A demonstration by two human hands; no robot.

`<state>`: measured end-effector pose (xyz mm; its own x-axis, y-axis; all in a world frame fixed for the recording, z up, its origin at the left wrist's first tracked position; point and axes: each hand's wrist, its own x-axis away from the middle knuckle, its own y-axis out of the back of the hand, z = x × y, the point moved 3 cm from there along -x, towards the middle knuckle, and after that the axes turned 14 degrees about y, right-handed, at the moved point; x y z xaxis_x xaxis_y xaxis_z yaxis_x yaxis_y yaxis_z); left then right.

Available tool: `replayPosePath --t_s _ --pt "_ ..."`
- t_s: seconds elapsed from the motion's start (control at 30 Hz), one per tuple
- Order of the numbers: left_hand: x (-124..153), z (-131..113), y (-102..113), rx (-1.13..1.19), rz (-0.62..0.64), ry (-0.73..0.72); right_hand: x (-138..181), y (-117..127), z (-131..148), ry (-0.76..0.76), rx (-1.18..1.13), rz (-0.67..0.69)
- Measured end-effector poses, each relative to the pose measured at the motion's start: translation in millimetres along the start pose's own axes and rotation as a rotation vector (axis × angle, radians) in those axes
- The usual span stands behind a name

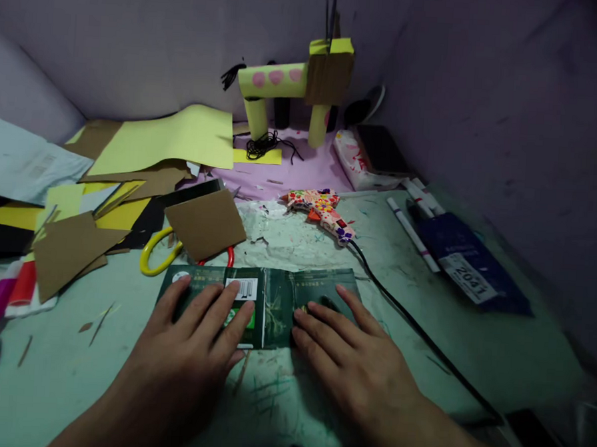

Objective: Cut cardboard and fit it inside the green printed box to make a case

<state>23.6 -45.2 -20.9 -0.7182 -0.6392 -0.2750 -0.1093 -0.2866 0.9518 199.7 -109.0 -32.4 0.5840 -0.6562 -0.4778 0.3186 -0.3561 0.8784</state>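
Observation:
A flattened dark green printed carton piece [278,309] with a crease down its middle lies on the table in front of me. My left hand [192,341] rests on its left half, fingers spread over a barcode and a bright green label. On the right half lies my right hand [351,360], its fingers stretched out flat on the card. Just beyond the carton is a brown cardboard square [206,224], partly covering scissors with a yellow handle loop [151,252] and a red one. A flower-patterned glue gun [324,211] lies farther back.
A yellow paper-covered animal figure [273,81] with pink spots stands at the back. Yellow paper [173,140] and cardboard scraps [74,255] pile up at left. The black cord [418,323] runs toward the front right, near markers [413,233] and a dark blue pouch [477,259].

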Motion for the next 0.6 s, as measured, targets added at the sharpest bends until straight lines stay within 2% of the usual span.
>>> replayPosePath --t_s 0.2,0.4,0.6 --pt "-7 -3 -1 -0.059 0.001 -0.106 -1 0 -1 0.061 -0.027 0.020" --pt "-3 -1 -5 -0.037 -0.024 -0.150 1 -7 -1 0.085 -0.172 0.149" --pt "-4 0 -6 -0.052 0.025 -0.194 -8 -8 1 0.120 -0.112 0.190"
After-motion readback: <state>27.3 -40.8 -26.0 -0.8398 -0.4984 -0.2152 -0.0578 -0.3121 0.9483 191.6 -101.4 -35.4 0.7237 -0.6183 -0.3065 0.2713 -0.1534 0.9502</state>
